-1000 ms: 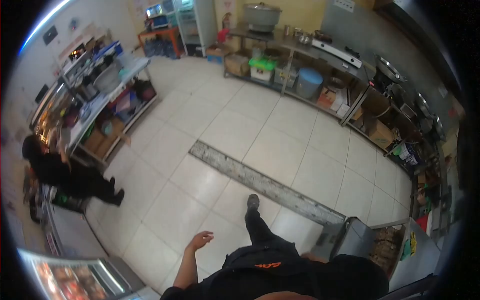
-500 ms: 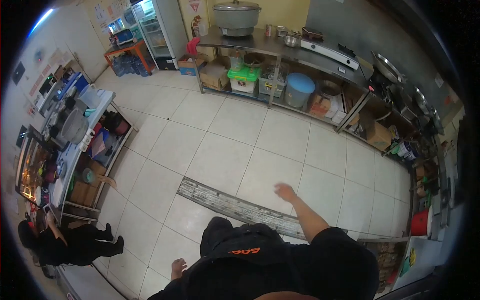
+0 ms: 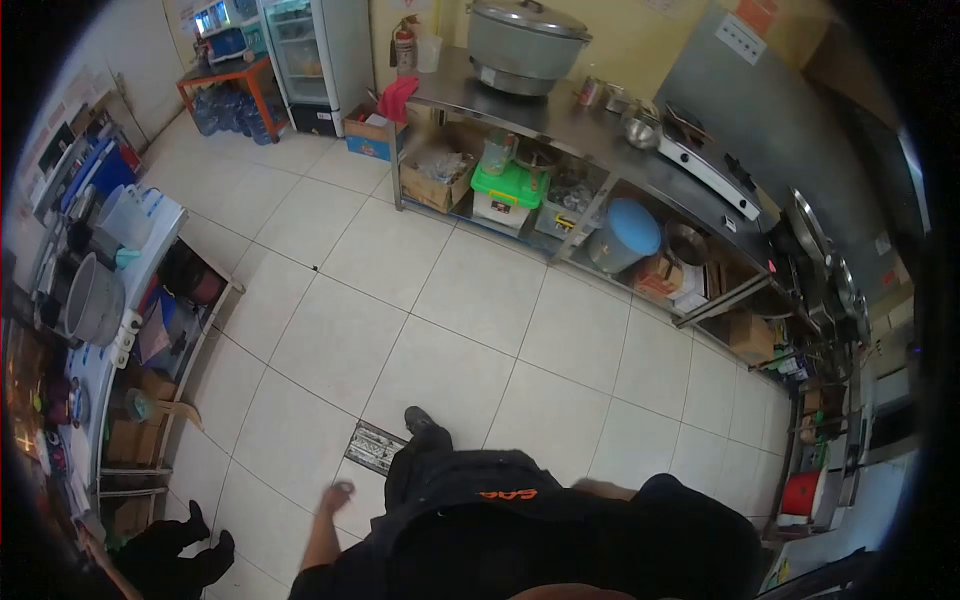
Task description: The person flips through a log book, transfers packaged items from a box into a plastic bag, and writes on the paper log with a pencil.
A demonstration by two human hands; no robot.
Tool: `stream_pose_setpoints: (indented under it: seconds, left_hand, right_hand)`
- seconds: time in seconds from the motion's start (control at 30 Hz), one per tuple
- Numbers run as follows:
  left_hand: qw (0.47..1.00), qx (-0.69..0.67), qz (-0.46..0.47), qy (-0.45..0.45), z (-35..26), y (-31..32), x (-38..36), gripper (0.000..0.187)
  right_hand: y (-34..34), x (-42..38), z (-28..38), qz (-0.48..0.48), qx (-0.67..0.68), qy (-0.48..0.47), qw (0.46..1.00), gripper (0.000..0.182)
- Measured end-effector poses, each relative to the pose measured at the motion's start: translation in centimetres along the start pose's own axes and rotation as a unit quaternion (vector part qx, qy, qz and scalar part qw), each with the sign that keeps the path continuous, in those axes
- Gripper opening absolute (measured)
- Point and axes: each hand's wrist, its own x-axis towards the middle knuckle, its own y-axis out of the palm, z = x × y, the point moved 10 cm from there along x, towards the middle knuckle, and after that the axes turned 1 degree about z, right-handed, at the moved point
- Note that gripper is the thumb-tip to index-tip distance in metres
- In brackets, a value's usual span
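Observation:
My left hand [image 3: 338, 496] hangs low beside my body, above the tiled floor [image 3: 300, 400]. Its fingers are loosely curled and apart, and I see nothing in them. A metal floor drain grate [image 3: 372, 447] is the nearest thing to it, just beyond and to the right. Only a strip of my right forearm [image 3: 603, 489] shows past my dark apron [image 3: 470, 490]; the right hand itself is hidden behind my body. One dark shoe [image 3: 418, 418] of mine is stepping past the grate's right end.
A steel counter [image 3: 470, 100] along the far wall bears a large lidded pot [image 3: 525, 45] and a gas stove [image 3: 705, 172]. Beneath stand a green-lidded box [image 3: 505, 190] and a blue-lidded bucket [image 3: 625, 235]. A loaded table [image 3: 150, 250] lines the left, where another person [image 3: 175, 550] stands.
My body has moved forward, bringing the counter and left table closer. My left hand has swung forward; my right hand has dropped back out of sight. One shoe has come into view.

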Motion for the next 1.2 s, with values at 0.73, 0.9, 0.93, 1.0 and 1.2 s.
stream_pose_setpoints:
  seconds: [0.73, 0.9, 0.93, 1.0, 1.2]
  left_hand:
    - [0.977, 0.156, 0.046, 0.138, -43.7, -28.1, 20.6, 0.033]
    - [0.993, 0.032, 0.111, 0.013, -38.8, -25.1, 21.4, 0.034]
    - [0.994, 0.015, 0.110, 0.002, -38.8, -25.5, 21.7, 0.035]
    - [0.994, -0.013, 0.112, -0.010, -39.2, -26.1, 22.6, 0.036]
    - [0.990, 0.050, 0.096, 0.092, -44.6, -33.8, 30.2, 0.041]
  right_hand:
    - [-59.8, 37.5, 22.5, -0.179, -0.075, 0.026, 0.981, 0.026]
    - [-68.1, 41.5, 22.9, -0.149, -0.104, 0.032, 0.983, 0.025]
    - [-69.4, 42.0, 23.8, -0.136, -0.115, 0.027, 0.984, 0.025]
    - [-71.9, 43.6, 24.9, -0.121, -0.128, 0.017, 0.984, 0.025]
    - [-74.7, 47.9, 24.7, -0.149, 0.005, 0.026, 0.988, 0.027]
